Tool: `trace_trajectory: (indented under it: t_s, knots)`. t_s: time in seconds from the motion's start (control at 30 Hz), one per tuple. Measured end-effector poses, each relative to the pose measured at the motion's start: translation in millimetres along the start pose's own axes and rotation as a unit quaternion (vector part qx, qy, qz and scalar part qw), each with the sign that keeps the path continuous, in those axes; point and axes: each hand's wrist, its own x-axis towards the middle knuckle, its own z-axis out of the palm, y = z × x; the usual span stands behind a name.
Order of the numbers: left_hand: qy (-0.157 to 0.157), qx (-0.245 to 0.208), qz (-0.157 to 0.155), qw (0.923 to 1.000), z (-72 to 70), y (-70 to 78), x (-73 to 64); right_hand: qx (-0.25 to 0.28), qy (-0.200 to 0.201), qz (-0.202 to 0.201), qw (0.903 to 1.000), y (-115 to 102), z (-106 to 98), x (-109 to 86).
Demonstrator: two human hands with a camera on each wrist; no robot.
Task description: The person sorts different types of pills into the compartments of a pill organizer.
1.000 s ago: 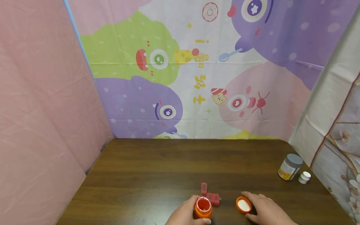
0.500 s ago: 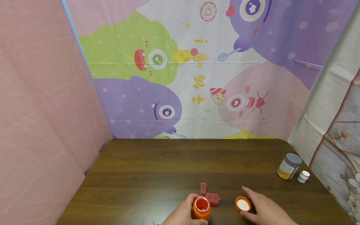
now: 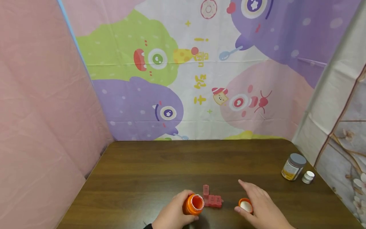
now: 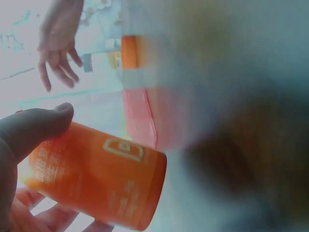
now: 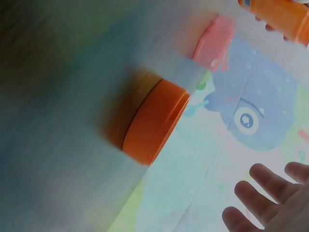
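My left hand [image 3: 172, 210] grips an orange bottle [image 3: 193, 205], its uncapped mouth tilted up and to the right. In the left wrist view, thumb and fingers wrap the printed bottle [image 4: 104, 176]. Just right of it on the table lies a pink pill organizer [image 3: 213, 200] with one lid raised. My right hand [image 3: 261, 206] hovers beside the orange bottle cap [image 3: 245, 206], which rests with its white inside facing up. The right wrist view shows that cap [image 5: 157, 123] apart from the extended fingers [image 5: 258, 200]. What is inside the bottle is hidden now.
A grey-lidded jar [image 3: 293, 167] and a small white bottle [image 3: 308, 177] stand near the right edge of the brown wooden table [image 3: 160, 165]. A cartoon-print curtain [image 3: 197, 121] hangs behind the table, with a pink curtain [image 3: 43, 127] on the left.
My left hand has shifted left and lifted the orange bottle, tipping it from nearly upright. My right hand has let go of the cap and risen from it.
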Motion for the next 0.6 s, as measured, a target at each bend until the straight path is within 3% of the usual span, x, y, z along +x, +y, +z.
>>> trace_trajectory:
  t_s: [0.13,0.23,0.47,0.6]
  knots:
    - [0.012,0.072,0.009,0.9973,-3.4,-1.2,8.5,-0.005,0.003,-0.021,0.9998,-1.3,3.2,1.0]
    - [0.028,0.130,0.019,0.9909,-2.8,-2.5,15.2,-0.003,-0.001,-0.020,0.9998,-2.0,4.3,0.5]
    - [0.039,0.246,0.040,0.9676,-1.4,-3.3,31.1,0.004,-0.015,-0.015,0.9998,-3.4,6.0,-1.1]
    - [0.050,0.288,0.052,0.9548,0.4,-3.7,37.2,0.006,-0.020,-0.015,0.9997,-3.0,6.9,-1.2]
